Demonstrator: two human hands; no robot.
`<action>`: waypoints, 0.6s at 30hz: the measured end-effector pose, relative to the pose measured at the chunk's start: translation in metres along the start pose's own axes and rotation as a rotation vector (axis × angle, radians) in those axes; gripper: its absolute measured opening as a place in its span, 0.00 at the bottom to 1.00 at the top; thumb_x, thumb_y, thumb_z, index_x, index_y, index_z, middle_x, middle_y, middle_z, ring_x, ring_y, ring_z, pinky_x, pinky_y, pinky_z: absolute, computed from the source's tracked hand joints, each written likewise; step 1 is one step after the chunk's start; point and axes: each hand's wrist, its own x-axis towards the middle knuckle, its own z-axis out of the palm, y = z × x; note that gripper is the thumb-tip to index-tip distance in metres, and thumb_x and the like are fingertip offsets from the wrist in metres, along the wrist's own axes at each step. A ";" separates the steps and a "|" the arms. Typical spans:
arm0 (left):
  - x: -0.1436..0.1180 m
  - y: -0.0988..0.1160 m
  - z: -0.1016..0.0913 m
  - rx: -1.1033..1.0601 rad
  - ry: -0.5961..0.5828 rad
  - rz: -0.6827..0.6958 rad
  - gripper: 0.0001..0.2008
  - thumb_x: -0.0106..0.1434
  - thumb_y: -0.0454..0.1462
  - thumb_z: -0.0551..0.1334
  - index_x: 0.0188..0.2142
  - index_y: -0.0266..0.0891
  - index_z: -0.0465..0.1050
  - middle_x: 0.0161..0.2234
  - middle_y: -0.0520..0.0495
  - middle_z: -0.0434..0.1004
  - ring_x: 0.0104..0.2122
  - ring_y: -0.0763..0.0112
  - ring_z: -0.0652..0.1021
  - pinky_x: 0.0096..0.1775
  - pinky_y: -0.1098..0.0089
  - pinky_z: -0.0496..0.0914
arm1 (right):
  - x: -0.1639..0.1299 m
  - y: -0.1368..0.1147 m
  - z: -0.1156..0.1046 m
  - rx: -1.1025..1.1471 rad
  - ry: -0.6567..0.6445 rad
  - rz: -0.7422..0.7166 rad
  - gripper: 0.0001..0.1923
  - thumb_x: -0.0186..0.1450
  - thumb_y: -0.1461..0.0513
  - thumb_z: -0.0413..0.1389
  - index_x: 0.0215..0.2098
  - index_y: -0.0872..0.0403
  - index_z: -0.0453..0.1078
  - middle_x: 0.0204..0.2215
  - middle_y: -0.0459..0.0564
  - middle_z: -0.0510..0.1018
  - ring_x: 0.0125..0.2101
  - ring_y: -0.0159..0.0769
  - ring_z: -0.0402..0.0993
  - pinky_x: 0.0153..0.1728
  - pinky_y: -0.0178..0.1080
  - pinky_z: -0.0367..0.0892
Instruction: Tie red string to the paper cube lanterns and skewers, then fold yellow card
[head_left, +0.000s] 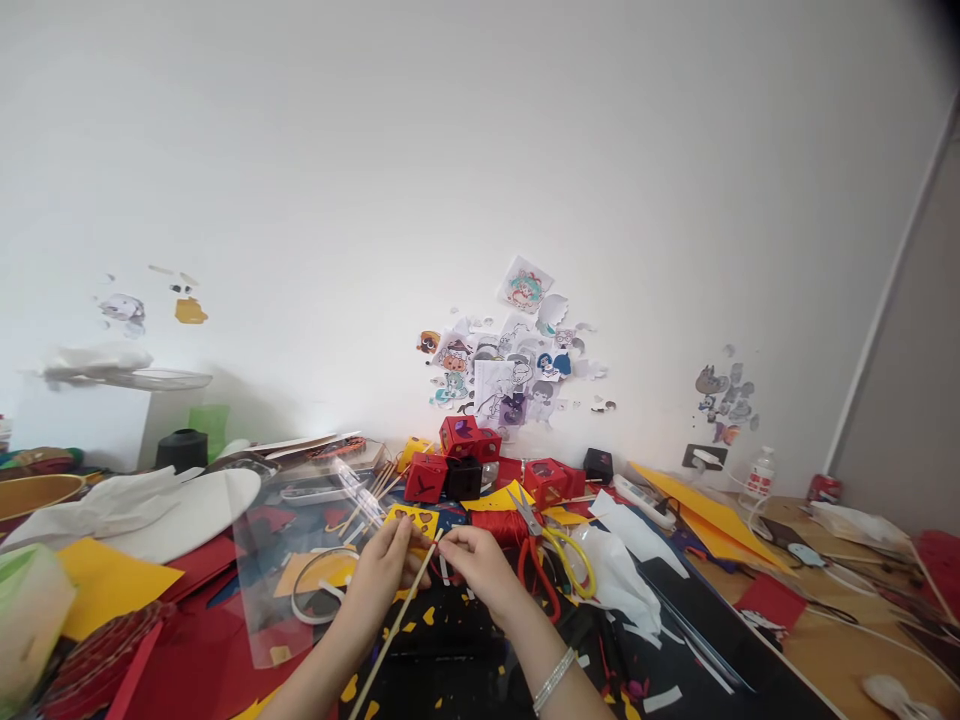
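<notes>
My left hand and my right hand meet low in the middle of the view, over a black mat strewn with paper scraps. A thin wooden stick runs from between my fingertips down toward me; the left hand pinches its upper end. My right hand pinches something small and white at the stick's tip; I cannot tell what it is. A bracelet sits on my right wrist. Just beyond my hands lie a spool of red thread and a yellow paper with heart cut-outs.
Scissors with red and yellow handles lie right of my hands. Red and black paper cubes stand at the back by the wall. A clear plastic sheet, loose sticks, yellow and red paper, white plates at the left.
</notes>
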 end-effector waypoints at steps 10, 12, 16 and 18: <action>-0.006 0.009 0.005 -0.002 -0.117 -0.027 0.22 0.43 0.50 0.65 0.32 0.36 0.70 0.17 0.52 0.73 0.17 0.70 0.74 0.24 0.69 0.69 | 0.004 0.004 0.002 0.026 0.106 -0.005 0.12 0.53 0.54 0.54 0.22 0.56 0.66 0.16 0.42 0.65 0.17 0.27 0.58 0.19 0.31 0.55; -0.004 0.006 0.005 0.065 -0.114 0.004 0.24 0.44 0.53 0.63 0.32 0.36 0.70 0.16 0.53 0.72 0.18 0.68 0.75 0.25 0.68 0.70 | 0.004 0.004 0.004 0.034 0.098 -0.030 0.11 0.54 0.55 0.54 0.22 0.56 0.67 0.16 0.42 0.65 0.17 0.27 0.58 0.19 0.31 0.55; 0.001 -0.002 0.003 0.187 -0.094 0.055 0.22 0.45 0.53 0.61 0.29 0.37 0.69 0.14 0.52 0.72 0.18 0.66 0.74 0.25 0.67 0.69 | 0.003 0.005 0.005 -0.040 0.105 -0.065 0.10 0.55 0.58 0.53 0.22 0.56 0.66 0.16 0.41 0.64 0.17 0.26 0.58 0.19 0.30 0.53; 0.003 -0.004 0.000 0.239 -0.085 0.082 0.19 0.47 0.53 0.59 0.25 0.38 0.68 0.12 0.53 0.70 0.16 0.66 0.73 0.23 0.68 0.66 | 0.002 0.006 0.005 -0.115 0.099 -0.113 0.09 0.56 0.60 0.52 0.22 0.56 0.66 0.16 0.41 0.64 0.18 0.26 0.58 0.19 0.30 0.53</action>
